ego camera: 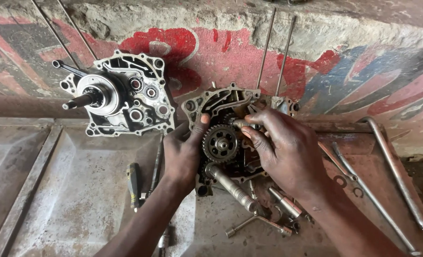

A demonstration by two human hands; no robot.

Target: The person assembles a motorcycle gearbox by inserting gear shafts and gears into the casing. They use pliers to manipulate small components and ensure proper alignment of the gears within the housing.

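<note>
L hand braces crankcase half, thumb on gear rim, nothing gripped. R hand fingertips pinch small shaft above gear. Keep shaft square w/ bore, don't force; hold case steady.

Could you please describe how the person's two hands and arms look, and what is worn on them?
Both hands are bare: no gloves, rings or watch show on the left hand or the right hand. The forearms are uncovered as well, with no sleeve visible down to the frame's lower edge. Dark greasy smudges mark the fingers and knuckles, and the nails are short.
</note>
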